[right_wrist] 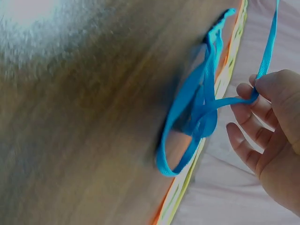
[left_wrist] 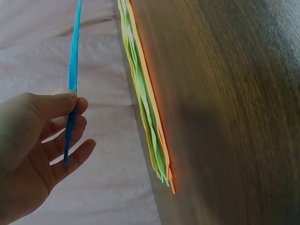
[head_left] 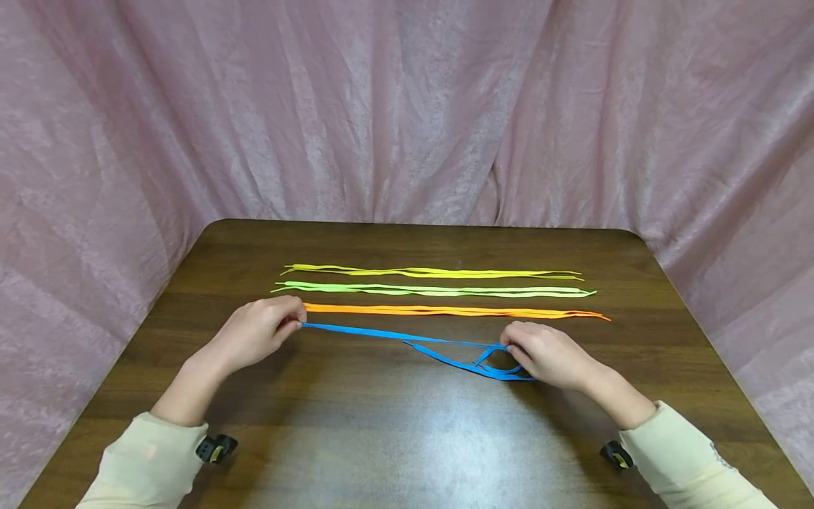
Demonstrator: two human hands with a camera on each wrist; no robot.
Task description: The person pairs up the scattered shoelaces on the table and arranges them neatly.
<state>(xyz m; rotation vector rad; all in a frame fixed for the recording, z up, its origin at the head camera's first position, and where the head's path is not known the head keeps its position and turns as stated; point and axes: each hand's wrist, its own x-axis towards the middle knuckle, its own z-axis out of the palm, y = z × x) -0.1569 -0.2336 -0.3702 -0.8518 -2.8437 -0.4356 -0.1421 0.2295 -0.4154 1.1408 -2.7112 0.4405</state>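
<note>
A flat blue shoelace (head_left: 362, 331) runs between my two hands. At its tip, my left hand (head_left: 263, 329) pinches it between thumb and forefinger; in the left wrist view the pointed end of the shoelace (left_wrist: 70, 124) hangs past the fingers. Farther along, my right hand (head_left: 547, 352) pinches the same shoelace, which is drawn straight between the hands. The rest of the shoelace (right_wrist: 176, 117) falls in loose loops onto the table beside the right hand. Just beyond the hands lies an orange shoelace (head_left: 439, 310), folded lengthwise, its left end partly behind the left hand.
Past the orange lace, a light green shoelace (head_left: 432, 290) and a yellow shoelace (head_left: 439, 273) lie roughly parallel to it. All rest on a dark wood table (head_left: 381, 438) with rounded far corners. Pink curtains (head_left: 407, 106) hang behind and at both sides.
</note>
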